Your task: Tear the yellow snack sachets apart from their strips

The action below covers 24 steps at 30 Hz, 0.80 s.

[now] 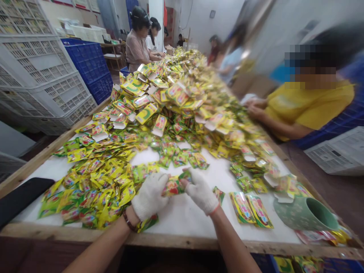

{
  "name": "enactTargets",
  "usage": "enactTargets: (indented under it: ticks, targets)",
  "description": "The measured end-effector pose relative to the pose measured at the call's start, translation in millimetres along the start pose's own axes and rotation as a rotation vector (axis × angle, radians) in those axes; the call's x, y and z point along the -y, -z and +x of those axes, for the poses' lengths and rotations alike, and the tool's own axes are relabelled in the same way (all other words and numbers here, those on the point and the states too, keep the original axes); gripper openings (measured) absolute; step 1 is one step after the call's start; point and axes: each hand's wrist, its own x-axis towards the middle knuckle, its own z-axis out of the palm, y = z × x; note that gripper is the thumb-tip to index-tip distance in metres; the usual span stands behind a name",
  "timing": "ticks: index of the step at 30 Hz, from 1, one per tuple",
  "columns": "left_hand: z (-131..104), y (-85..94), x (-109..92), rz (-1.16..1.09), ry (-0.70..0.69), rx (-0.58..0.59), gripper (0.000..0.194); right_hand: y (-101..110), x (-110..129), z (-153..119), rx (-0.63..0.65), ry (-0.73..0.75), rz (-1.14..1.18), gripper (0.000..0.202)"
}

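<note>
My left hand (150,195), in a white fingerless glove with a bracelet at the wrist, grips the left end of a small green and red packet (173,186). At the packet's right end, my right hand (200,191), gloved the same way, pinches it with fingers and thumb. The packet hangs just above the white tabletop (182,222). Yellow and green packets (99,185) are heaped beside my left hand. Right of my right hand lie a small packet (218,194) and two flat yellow boxes (243,207), side by side.
A large pile of packets and open boxes (148,113) runs along the table. A green patterned cup (307,213) lies at the right, a black phone (25,197) at the left. Crates (42,76) stand left. A person in yellow (307,104) sits right; several people work farther back.
</note>
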Motion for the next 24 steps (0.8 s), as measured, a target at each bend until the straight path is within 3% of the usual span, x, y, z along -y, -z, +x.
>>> enactTargets:
  ticks: [4, 9, 13, 16, 18, 24]
  targets:
    - [-0.4, 0.0, -1.2, -0.026, -0.051, -0.014, 0.042, 4.2, -6.1, -7.9, -0.068, 0.025, -0.124, 0.010]
    - [-2.5, -1.1, -3.6, -0.031, -0.039, -0.048, 0.039, -13.3, -17.1, -12.0, -0.202, 0.142, -0.161, 0.012]
    - [-2.0, -2.0, -0.5, 0.005, -0.025, -0.055, 0.043, -10.8, -15.0, -16.7, -0.181, 0.079, -0.022, 0.027]
    - [-1.0, -2.2, 0.1, 0.016, -0.020, -0.069, 0.047, -1.9, -9.1, -21.1, -0.217, 0.020, -0.004, 0.017]
    - [-1.2, -2.4, -0.5, 0.008, -0.045, -0.066, 0.047, 0.0, -3.8, -23.5, -0.166, -0.009, 0.020, 0.015]
    - [-4.1, -3.4, -1.4, -0.003, -0.063, -0.112, 0.045, -5.6, 10.5, -29.2, 0.238, -0.290, 0.291, 0.034]
